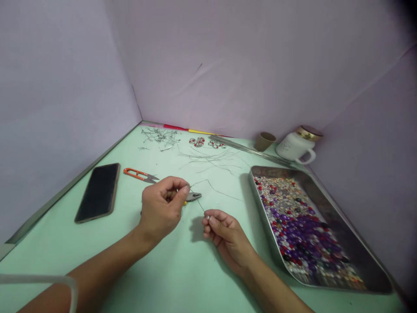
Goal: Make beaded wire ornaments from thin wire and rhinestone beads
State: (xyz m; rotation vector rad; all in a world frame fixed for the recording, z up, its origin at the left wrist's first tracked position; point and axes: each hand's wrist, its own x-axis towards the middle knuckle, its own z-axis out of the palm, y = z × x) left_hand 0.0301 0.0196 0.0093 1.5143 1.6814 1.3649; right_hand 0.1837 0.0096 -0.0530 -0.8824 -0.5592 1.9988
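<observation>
Your left hand (pixel 162 206) pinched a thin wire (pixel 201 205) | your right hand (pixel 230 234) pinched a small bead (pixel 208 217) | the wire slanted between both hands over the table (pixel 182 269), near the pliers (pixel 194 196) | the metal tray (pixel 339 213) sat to your right.

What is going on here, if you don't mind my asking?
Someone's left hand pinches a thin wire, while the right hand holds what looks like a small bead at the wire's nearer part. Pliers lie partly hidden behind the left hand. A metal tray of mixed beads is at right; two beaded pieces lie farther back.
</observation>
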